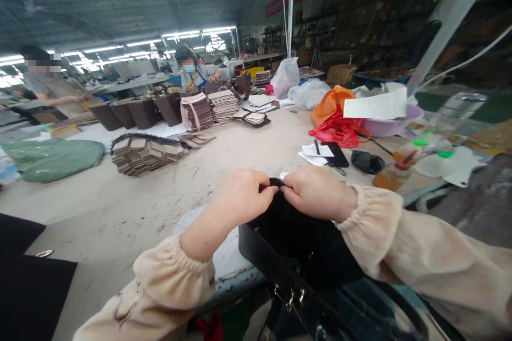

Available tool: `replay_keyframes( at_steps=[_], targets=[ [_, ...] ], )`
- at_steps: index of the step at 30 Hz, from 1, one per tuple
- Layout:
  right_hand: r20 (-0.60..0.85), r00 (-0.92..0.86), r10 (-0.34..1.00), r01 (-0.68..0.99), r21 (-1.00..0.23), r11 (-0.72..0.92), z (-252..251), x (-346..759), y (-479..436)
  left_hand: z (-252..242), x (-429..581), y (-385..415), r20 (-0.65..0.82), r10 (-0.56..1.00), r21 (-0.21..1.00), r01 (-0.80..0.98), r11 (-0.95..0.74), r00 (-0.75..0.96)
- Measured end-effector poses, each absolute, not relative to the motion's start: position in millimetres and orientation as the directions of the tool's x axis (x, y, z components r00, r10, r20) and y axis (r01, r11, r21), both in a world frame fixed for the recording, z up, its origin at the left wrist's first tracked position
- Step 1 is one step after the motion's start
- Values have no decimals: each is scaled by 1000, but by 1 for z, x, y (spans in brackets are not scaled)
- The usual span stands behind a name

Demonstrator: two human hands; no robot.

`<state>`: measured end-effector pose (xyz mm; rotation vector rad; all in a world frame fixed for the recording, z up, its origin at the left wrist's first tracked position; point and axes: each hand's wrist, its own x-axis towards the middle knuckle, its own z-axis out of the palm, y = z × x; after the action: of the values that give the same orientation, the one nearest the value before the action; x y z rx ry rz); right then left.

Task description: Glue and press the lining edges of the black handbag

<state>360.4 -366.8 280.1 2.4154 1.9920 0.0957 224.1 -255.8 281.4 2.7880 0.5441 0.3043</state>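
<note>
A black handbag [264,258] with gold-coloured metal fittings sits tilted at the table's near edge, its dark inside facing up. My left hand [240,194] pinches the far rim of the bag between thumb and fingers. Close beside it, my right hand [316,192] grips the same rim, the two thumbs nearly meeting. A small white bit shows just behind the fingertips. The bag's handles hang toward me below the fittings. Part of the bag's right side is hidden by my right forearm.
Stacked brown pieces [146,154] lie at left, near a green bag [56,159]. A phone [336,154], a black pouch [367,161] and bottles of amber liquid [394,170] lie at right. Black panels [32,287] rest at near left. Two people work across the table.
</note>
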Motion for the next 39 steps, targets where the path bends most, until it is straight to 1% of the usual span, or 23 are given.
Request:
replay_keyframes(
  at_steps=[2,4,5,7,9,12,15,17,20,22,24,26,28,31,34,36,39],
  targets=[
    [44,213,976,976,22,-215,280,359,-369,288,210,-258,151,389,453,286,-844,909],
    [49,225,973,974,-6,-225,280,360,-371,293,197,-265,191,458,528,303,-794,868],
    [53,228,972,974,-18,-227,281,360,-372,294,191,-270,216,486,528,317,-788,847],
    [56,233,971,972,-30,-231,281,360,-375,293,184,-282,220,500,484,351,-802,838],
    [60,238,969,971,-29,-236,282,360,-376,289,181,-293,187,510,449,388,-805,840],
    [67,233,970,972,-25,-232,285,358,-379,282,181,-297,146,538,466,422,-778,830],
    [69,231,971,973,-19,-230,288,358,-380,280,182,-279,162,504,491,374,-787,848],
    [64,250,966,968,-25,-249,288,358,-380,280,184,-263,167,461,457,346,-820,872],
    [69,299,952,953,-60,-296,282,355,-379,284,192,-251,159,420,315,357,-879,893],
    [97,320,942,946,-83,-313,277,353,-380,287,199,-253,170,384,221,345,-912,908],
    [126,329,936,943,-98,-318,273,352,-381,288,207,-261,206,351,164,321,-933,914],
    [137,341,930,939,-107,-328,271,353,-382,287,214,-267,250,335,135,310,-941,908],
    [140,353,925,934,-110,-339,270,355,-384,282,221,-268,265,345,133,320,-938,900],
    [137,353,926,934,-112,-339,269,359,-386,276,229,-263,249,380,168,347,-923,891],
    [115,361,925,931,-108,-350,269,361,-386,273,233,-257,266,391,185,351,-918,881],
    [107,370,923,927,-103,-359,269,361,-386,274,236,-255,273,388,154,358,-921,880],
    [107,369,923,928,-94,-361,268,361,-386,275,239,-256,267,390,65,387,-920,881]
  ],
)
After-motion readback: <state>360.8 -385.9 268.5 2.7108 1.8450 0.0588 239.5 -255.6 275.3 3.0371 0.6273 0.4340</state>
